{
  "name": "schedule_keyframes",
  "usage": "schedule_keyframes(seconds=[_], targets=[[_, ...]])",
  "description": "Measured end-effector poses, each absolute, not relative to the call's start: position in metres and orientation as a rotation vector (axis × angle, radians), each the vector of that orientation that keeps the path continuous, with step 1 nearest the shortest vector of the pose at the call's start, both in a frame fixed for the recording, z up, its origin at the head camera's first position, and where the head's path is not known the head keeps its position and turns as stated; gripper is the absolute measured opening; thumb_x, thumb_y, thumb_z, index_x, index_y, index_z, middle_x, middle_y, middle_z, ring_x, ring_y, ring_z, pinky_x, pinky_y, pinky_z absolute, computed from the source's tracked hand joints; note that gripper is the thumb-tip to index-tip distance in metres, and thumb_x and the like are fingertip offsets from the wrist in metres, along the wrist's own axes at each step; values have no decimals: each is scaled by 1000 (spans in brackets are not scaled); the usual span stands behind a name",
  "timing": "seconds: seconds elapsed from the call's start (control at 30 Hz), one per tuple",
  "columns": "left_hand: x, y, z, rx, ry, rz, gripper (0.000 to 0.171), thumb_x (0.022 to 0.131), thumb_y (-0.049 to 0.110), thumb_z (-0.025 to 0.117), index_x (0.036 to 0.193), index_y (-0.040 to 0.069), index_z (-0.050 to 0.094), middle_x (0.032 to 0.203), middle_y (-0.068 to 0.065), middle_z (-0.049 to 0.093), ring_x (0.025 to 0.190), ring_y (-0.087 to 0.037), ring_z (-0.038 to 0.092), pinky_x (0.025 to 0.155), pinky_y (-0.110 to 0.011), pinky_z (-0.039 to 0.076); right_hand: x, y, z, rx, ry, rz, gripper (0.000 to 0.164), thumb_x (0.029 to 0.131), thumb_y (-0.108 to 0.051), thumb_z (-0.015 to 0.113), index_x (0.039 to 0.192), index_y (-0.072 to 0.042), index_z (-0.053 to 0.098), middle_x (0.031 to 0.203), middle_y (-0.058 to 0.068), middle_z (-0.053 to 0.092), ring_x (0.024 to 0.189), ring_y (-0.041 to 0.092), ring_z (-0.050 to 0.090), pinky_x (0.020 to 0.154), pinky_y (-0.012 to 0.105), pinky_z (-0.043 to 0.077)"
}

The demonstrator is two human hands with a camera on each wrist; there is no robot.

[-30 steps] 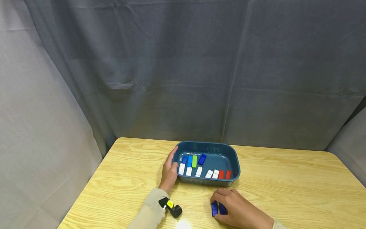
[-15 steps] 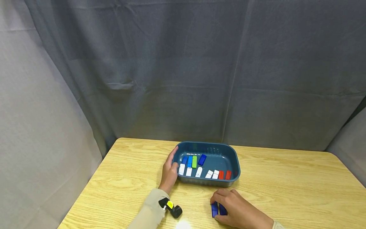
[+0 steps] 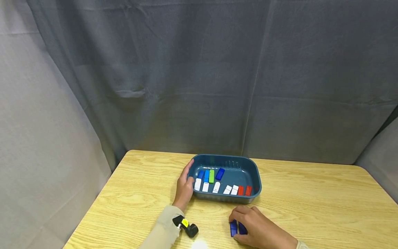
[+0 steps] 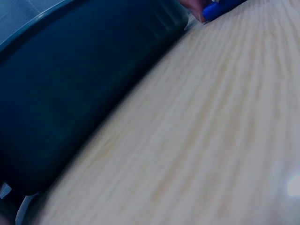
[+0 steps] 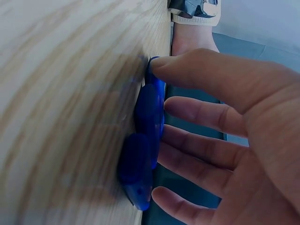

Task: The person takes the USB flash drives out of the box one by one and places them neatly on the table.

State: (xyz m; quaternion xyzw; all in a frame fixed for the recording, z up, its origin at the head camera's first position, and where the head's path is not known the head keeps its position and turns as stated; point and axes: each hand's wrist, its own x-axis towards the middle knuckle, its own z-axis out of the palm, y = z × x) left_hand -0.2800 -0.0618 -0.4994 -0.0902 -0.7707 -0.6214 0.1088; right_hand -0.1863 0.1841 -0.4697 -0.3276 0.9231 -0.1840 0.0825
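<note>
A dark teal tray (image 3: 220, 197) is standing just beside the tabletop's far edge, nearer its far left corner than its far right one. Along the tray's back row, from the left, two mid-blue pieces (image 3: 206, 175), a green piece (image 3: 211, 176) and a slanted blue piece (image 3: 220, 174) are lying. Along its front wall, five white pieces (image 3: 216, 187) are leading to two red pieces (image 3: 248, 190) near the front right corner.

The left hand (image 3: 183, 188) is holding the tray's left end, its index finger lying nearly straight along the side and its thumb pressing at the front corner.

Near the tabletop's near edge, in front of the tray, the right hand (image 3: 258, 226) is curling its fingers and thumb around dark blue pieces (image 3: 233, 229) lying on the surface, the gap barely wider than the pieces; how firmly it is gripping cannot be told. The right wrist view is showing three of them in a staggered row, the thumb touching an end.

The wood-grained tabletop (image 3: 311, 193) is reflecting a bright spot at its near edge. Beyond its far edge a grey curtain (image 3: 199, 86) is hanging; paler cloth (image 3: 53, 121) is flanking the left edge.
</note>
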Motion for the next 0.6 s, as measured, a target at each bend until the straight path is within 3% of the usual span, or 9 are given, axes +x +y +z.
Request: schedule_keyframes(seconds=[0.3,0.6], targets=[[-299,-64,-532,-253,-2242,-1824,63,91,-3,39,148,22,38,153,4,36,143,-20,26,115,-50,18,-185,184,-469,-986,2770,-541,25,81,-34,74,103,-27,66,106,-10,57,87,6,48,76,34,49],[-300,-64,-533,-244,-2255,-1819,63,90,1,39,148,24,38,152,8,36,143,-19,26,115,-50,19,-184,183,-470,-992,2788,-537,25,81,-34,74,104,-27,65,109,-9,57,90,7,49,78,36,49]])
